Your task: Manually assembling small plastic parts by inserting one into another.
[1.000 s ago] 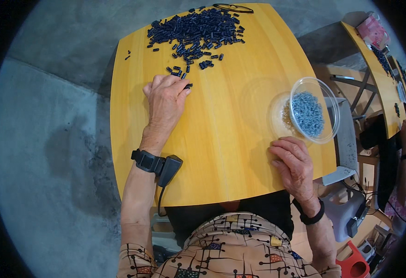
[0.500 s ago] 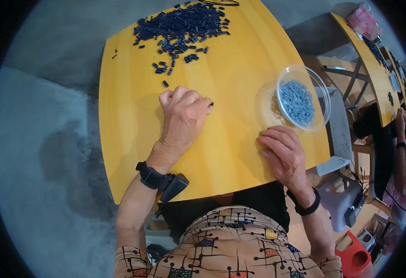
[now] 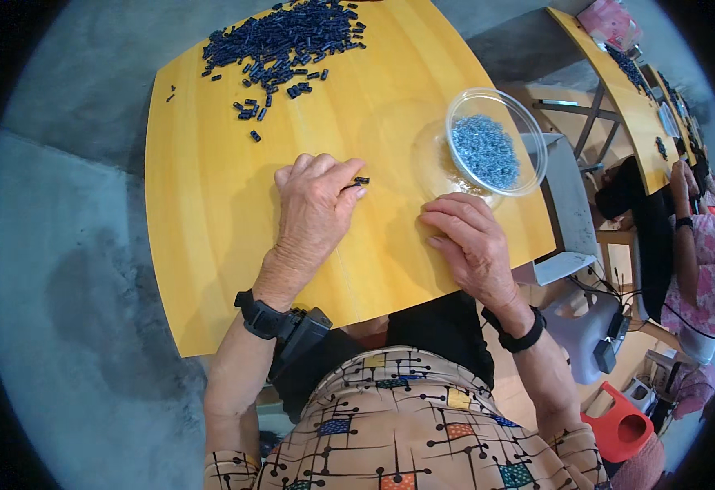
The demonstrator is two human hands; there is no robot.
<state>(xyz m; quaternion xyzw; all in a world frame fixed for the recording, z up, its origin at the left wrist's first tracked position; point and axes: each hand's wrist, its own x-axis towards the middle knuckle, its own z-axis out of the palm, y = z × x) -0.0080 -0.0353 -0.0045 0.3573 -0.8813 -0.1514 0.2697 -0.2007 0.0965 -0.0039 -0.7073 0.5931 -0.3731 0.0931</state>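
Between the thumb and forefinger of my left hand (image 3: 315,204) is a small black plastic connector (image 3: 361,180), its end poking out to the right above the yellow table (image 3: 357,278). Closed with its fingertips together, my right hand (image 3: 473,245) hovers by the near side of a clear plastic bowl (image 3: 539,167). Whatever those fingers may pinch is too small to make out. Many small bluish metal screws (image 3: 485,153) fill the bowl. A large pile of similar black connectors (image 3: 288,37) spreads over the table's far left, with one loose connector (image 3: 255,136) lying beyond my left hand.
Two tiny dark bits (image 3: 171,93) lie near the table's left edge. To the right stand a grey metal frame (image 3: 571,192), a pale plastic jug (image 3: 582,335) and a red plastic container (image 3: 621,426). Another person (image 3: 692,245) sits at a second table (image 3: 614,90).
The view has shifted, so the table sits further left. My left thumb and forefinger have turned outward, showing more of the connector. My right hand stays by the bowl.
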